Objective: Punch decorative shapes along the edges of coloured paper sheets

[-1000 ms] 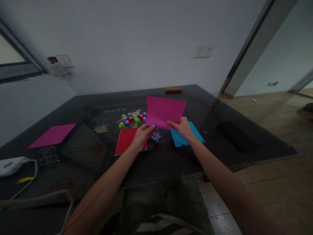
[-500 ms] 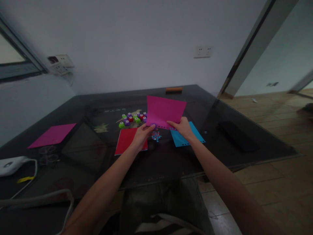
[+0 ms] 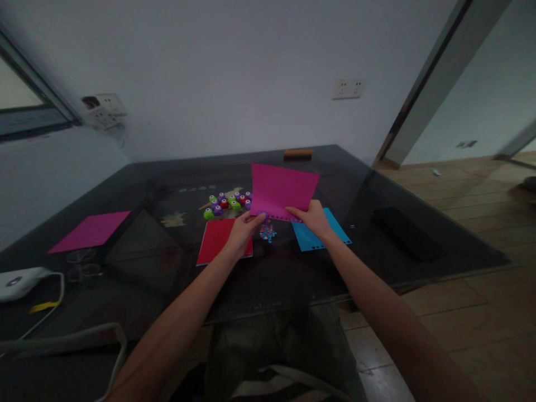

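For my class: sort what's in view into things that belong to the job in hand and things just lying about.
Likely in the job:
held pink sheet, in the left hand and right hand
purple punch, at the left thumb
other punches
confetti
blue sheet, holes along one edge
red paper

Probably lying about:
glasses
black case
white device
brown block

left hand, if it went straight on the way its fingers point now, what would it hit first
Probably the magenta rectangular paper sheet, its hole-lined lower edge right at the left hand and the small purple punch-like object it pinches; depth is unclear.
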A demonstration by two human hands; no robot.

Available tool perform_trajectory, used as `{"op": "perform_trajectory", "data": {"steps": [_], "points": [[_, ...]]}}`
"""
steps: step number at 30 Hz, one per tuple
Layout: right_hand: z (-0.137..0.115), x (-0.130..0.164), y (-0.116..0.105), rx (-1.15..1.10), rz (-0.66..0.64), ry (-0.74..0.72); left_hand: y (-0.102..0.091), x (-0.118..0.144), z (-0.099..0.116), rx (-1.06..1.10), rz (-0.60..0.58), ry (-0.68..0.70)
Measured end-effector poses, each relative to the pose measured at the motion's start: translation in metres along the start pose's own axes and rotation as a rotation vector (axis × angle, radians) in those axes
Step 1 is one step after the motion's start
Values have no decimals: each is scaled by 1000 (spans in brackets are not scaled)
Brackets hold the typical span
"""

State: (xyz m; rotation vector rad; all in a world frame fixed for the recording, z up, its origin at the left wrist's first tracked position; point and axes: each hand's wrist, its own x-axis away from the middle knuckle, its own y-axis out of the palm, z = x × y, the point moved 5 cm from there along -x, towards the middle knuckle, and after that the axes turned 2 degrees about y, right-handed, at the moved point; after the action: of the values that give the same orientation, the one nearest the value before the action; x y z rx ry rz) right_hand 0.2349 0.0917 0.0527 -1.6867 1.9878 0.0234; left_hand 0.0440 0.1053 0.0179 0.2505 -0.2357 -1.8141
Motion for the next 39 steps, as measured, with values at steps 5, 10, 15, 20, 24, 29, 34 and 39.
{"op": "perform_trajectory", "data": {"steps": [5, 10, 15, 20, 24, 29, 34, 39], "points": [[0, 0, 0, 2, 5, 2, -1, -1, -1, -9, 4, 2], [-1, 0, 1, 2, -5, 6, 0, 0, 0, 4, 16, -3], [-3, 0, 0, 16, 3, 7, 0, 0, 1, 12, 13, -1], [-3, 1, 0, 3, 4, 1, 0, 0, 1, 6, 8, 11], [-3, 1, 0, 5, -3, 3, 1, 1, 3, 5, 18, 14], [-3, 1, 0, 12, -6, 32, 1, 2, 4, -5, 24, 5], [-4, 2, 0, 2, 2, 20, 0, 0, 2, -1, 9, 16], [-3, 2, 1, -16, -4, 8, 0, 0, 1, 1, 4, 23]]}}
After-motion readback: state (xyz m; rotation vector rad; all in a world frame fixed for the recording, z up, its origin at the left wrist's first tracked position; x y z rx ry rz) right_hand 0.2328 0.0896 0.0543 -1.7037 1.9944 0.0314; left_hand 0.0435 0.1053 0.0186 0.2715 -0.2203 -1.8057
